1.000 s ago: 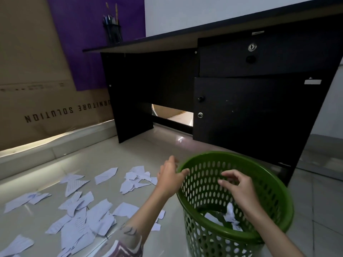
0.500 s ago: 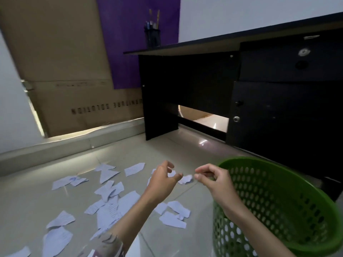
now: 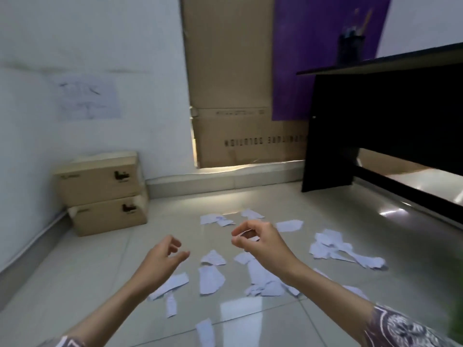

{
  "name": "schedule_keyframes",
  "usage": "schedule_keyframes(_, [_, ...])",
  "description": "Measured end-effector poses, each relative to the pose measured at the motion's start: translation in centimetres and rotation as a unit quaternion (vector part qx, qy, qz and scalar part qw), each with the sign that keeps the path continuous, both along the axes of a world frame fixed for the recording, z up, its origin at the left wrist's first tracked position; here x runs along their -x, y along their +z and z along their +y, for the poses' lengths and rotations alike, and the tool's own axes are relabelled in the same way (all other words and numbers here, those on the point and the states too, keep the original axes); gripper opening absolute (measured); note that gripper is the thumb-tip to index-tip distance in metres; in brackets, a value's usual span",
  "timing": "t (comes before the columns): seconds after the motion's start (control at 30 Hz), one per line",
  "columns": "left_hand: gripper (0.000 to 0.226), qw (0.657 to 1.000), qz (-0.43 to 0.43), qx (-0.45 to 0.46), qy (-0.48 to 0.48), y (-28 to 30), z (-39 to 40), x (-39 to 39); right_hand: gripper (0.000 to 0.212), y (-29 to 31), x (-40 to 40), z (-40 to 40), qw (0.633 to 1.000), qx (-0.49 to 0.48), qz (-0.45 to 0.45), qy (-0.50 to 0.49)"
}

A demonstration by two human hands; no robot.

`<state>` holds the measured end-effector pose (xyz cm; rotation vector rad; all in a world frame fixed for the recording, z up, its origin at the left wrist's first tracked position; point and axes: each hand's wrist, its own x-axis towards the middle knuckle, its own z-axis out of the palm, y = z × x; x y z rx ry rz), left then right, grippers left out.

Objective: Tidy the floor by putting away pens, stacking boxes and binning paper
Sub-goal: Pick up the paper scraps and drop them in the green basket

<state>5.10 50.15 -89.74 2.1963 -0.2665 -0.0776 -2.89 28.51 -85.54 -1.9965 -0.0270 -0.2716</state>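
Both hands hang in the air above the tiled floor (image 3: 75, 279), holding nothing. The left hand (image 3: 162, 259) has its fingers loosely curled, thumb out toward the middle. The right hand (image 3: 258, 240) is a little higher, its fingers bent inward with the thumb near the fingertips; I see no paper between them, though the view is soft there.

Torn paper scraps (image 3: 210, 279) lie scattered on the floor beneath and beyond the hands, with a thicker cluster (image 3: 333, 249) off to the right. Against the left wall two cardboard boxes (image 3: 105, 194) sit stacked, one on the other. A dark desk (image 3: 375, 126) stands at the right, and on its top is a pen holder (image 3: 350, 48) with what look like pens in it, too blurred to count. A large flat carton (image 3: 230, 96) leans against the back wall.
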Motion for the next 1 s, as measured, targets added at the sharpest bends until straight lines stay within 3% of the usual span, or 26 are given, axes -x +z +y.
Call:
schedule_keyframes(0.23, [0.023,0.991,0.060,-0.018,0.116,-4.5,13.8,-1.2,0.028,-2.7,-5.0,11.0,0.979,0.135,0.025,0.153])
schedule_keyframes(0.63, [0.025,0.944,0.167,-0.042,0.281,-13.8,34.4,0.2,0.028,-10.2,-9.0,24.5,0.908,0.282,0.047,0.307])
schedule_keyframes(0.77, [0.025,0.921,0.204,-0.077,0.323,-17.0,39.4,2.2,0.027,-13.1,-9.2,27.6,0.891,0.301,0.059,0.334])
schedule_keyframes(1.0, [0.032,0.904,0.236,-0.171,0.313,-21.8,44.0,5.0,0.024,-17.1,-9.0,32.6,0.883,0.278,0.075,0.370])
